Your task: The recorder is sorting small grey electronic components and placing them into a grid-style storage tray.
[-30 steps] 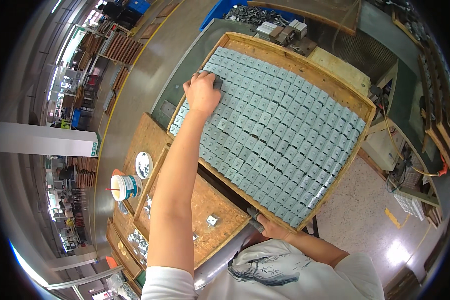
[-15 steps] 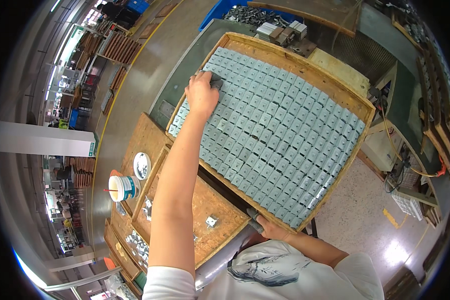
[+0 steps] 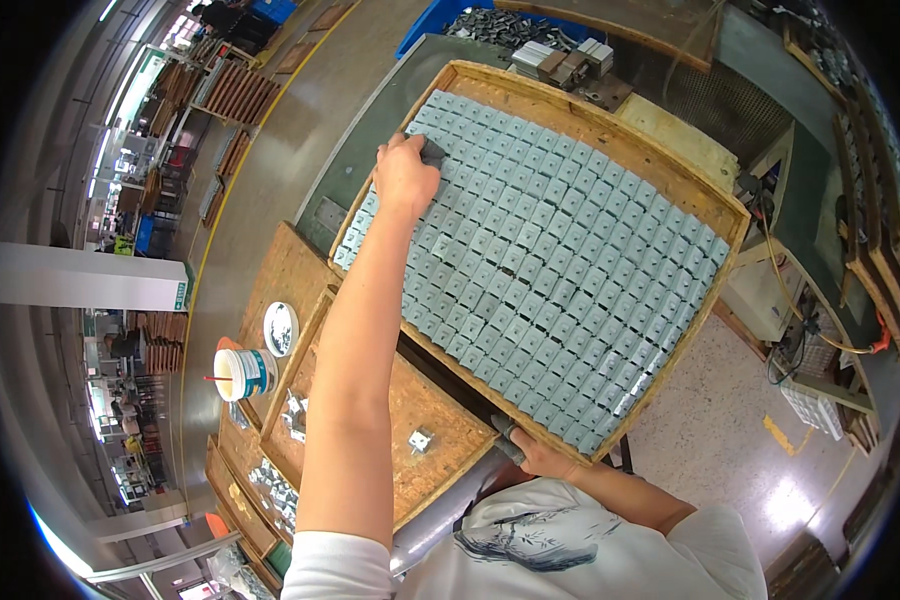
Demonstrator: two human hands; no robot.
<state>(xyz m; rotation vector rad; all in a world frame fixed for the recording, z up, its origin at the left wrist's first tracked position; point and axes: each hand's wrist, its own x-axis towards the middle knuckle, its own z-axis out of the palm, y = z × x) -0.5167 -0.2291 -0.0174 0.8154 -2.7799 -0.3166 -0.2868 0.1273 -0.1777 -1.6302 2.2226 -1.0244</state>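
Note:
A wide, shallow wooden tray [image 3: 500, 90] is filled with close rows of small grey metal blocks [image 3: 550, 260], most showing a hole on top. My left hand [image 3: 404, 180] is closed over the tray's left wall near its far left corner. Dark coverings show on its fingers, which reach inside beside the blocks. At the near edge, my right hand [image 3: 537, 457] grips the tray by its corner, also with dark finger coverings; part of it is hidden under the wood. The tray overlaps a workbench behind it.
Left of my arm, a second wooden tray [image 3: 460, 415] holds a loose metal part [image 3: 421, 440]. Beyond it stand a white bucket [image 3: 254, 374] and a round white lid [image 3: 281, 330]. A blue bin [image 3: 425, 30] of metal pieces sits at the back. An air hose [image 3: 830, 345] hangs right.
The tray's far left corner has shifted slightly up and left, with my left hand on it. The background also slides a little left. Both hands keep their hold.

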